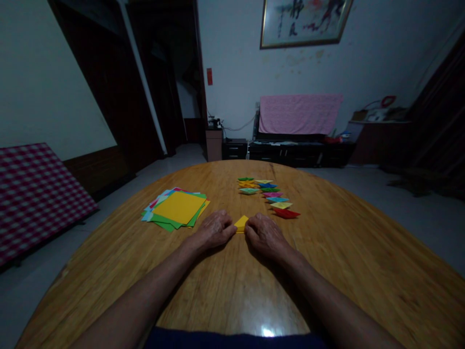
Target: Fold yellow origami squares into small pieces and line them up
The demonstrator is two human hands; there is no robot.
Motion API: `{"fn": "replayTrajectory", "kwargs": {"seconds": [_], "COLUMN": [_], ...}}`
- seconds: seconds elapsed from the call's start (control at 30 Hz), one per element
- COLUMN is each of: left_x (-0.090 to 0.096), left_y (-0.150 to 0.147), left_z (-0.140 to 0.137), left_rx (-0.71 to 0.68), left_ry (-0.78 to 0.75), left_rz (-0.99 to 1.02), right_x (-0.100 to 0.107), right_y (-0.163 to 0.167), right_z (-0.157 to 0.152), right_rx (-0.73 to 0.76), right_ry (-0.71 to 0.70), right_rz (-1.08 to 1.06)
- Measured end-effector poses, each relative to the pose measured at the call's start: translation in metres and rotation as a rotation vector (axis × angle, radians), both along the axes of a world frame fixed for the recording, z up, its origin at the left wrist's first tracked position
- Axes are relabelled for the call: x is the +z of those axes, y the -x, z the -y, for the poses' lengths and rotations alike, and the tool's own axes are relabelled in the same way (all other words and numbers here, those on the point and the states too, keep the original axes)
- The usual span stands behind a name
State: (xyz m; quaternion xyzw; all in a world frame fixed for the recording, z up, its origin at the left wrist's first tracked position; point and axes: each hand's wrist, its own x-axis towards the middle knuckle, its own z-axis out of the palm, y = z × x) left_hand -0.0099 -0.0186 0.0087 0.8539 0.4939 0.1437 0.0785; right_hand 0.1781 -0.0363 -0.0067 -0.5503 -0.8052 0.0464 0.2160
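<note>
Between my two hands, a small folded piece of yellow paper (pixel 241 224) rests on the round wooden table, its top coming to a point. My left hand (pixel 218 229) is closed on its left end, fingers curled. On the right end, my right hand (pixel 264 234) grips the paper with fingers bent in. Both ends of the paper are hidden under the fingers. Just beyond my right hand lies a red folded paper boat (pixel 286 213), the nearest of a row of folded paper boats in several colours.
A loose stack of coloured square sheets (pixel 179 207), yellow on top, lies left of my left hand. More paper boats, such as a blue one (pixel 267 185), sit farther back. The wooden table (pixel 109 271) has a curved edge. A pink cloth (pixel 300 114) hangs beyond it.
</note>
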Motion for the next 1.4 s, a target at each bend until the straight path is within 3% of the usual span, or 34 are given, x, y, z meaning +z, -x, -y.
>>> {"fn": "replayTrajectory", "kwargs": {"seconds": [0.3,0.5,1.4], "left_x": [-0.001,-0.002,-0.001], "left_y": [0.000,0.002,0.000], "left_z": [-0.008,-0.010,-0.014], "left_rx": [-0.025,0.066,0.090], "left_ry": [0.056,0.058,0.108], "left_rz": [0.003,-0.031,-0.044], "right_x": [0.000,0.000,-0.006], "right_y": [0.001,0.005,0.004], "right_z": [0.001,0.002,-0.006], "right_rx": [-0.012,-0.079,-0.126], "right_ry": [0.000,-0.020,-0.036], "right_rz": [-0.022,-0.010,-0.028]}}
